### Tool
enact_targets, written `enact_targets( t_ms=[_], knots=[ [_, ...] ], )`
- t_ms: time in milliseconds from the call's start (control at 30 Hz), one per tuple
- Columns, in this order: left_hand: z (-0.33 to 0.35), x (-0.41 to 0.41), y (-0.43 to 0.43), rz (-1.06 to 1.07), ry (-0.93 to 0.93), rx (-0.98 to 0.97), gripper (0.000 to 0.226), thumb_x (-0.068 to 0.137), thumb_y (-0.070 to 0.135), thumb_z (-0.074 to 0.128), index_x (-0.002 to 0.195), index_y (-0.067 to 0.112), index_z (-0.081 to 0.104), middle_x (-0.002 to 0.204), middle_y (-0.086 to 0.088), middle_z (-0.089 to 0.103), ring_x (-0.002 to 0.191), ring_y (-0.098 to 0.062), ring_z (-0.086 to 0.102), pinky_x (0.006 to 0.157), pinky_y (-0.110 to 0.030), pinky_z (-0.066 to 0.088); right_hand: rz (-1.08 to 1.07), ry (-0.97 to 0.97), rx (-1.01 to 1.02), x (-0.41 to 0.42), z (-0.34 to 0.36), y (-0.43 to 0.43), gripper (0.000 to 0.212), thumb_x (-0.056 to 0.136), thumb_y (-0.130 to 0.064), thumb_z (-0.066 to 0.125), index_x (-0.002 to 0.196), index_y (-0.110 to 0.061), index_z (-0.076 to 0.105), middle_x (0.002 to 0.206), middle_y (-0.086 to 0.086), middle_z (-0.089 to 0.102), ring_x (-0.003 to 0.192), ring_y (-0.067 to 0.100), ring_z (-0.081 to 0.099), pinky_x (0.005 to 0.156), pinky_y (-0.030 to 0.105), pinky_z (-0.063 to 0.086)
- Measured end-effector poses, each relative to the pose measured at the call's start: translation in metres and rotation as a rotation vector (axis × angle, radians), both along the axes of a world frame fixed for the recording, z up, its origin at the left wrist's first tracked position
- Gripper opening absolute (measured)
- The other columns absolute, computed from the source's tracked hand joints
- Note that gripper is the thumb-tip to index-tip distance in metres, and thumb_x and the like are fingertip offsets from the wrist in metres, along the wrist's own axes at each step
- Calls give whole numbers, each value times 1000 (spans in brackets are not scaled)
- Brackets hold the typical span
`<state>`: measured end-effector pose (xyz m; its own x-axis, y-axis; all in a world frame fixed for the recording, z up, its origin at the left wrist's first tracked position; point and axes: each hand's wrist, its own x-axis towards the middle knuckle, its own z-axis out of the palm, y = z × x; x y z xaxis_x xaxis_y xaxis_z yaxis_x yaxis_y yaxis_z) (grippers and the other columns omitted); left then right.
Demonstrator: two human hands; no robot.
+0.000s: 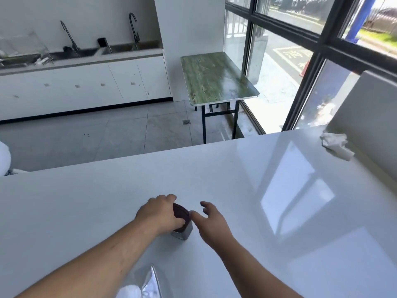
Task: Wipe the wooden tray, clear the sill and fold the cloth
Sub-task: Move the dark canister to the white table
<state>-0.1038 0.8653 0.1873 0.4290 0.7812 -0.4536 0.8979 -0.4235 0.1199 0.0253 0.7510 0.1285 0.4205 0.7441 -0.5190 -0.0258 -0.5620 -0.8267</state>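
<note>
On the glossy white counter (279, 211) stands a small jar (182, 229) with a dark red lid and a clear, silvery base. My left hand (160, 214) is wrapped around it from the left, fingers curled over the lid. My right hand (211, 220) hovers just to the jar's right, fingers spread, its thumb near the lid's edge. A crumpled white cloth (336, 146) lies far off at the counter's right end, against a white upright panel. No wooden tray is visible.
A green wood-grain folding table (217, 78) stands beyond the counter by the large window (300, 50). White cabinets with sinks and two taps (133, 29) run along the back wall. A shiny clear object (150, 284) sits at the counter's near edge.
</note>
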Motion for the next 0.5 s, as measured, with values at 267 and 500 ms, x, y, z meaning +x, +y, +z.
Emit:
enact_targets(
  t_ms=[267,500],
  knots=[
    [88,6,-58,-267,-299,20,79,79,68,68,150,40,45,156,9,52,134,-16,54,100,-37,48,14,-736,-63,21,87,-117,77,84,-71,58,151,-34,46,155,-9,50,146,15,36,112,38,42],
    [94,29,-205,-627,-476,-85,73,84,65,68,148,40,44,151,10,53,108,-15,63,84,-38,57,-329,-925,-301,-18,123,-326,73,88,-68,59,150,-31,48,154,-7,51,146,19,37,108,39,43]
  ],
)
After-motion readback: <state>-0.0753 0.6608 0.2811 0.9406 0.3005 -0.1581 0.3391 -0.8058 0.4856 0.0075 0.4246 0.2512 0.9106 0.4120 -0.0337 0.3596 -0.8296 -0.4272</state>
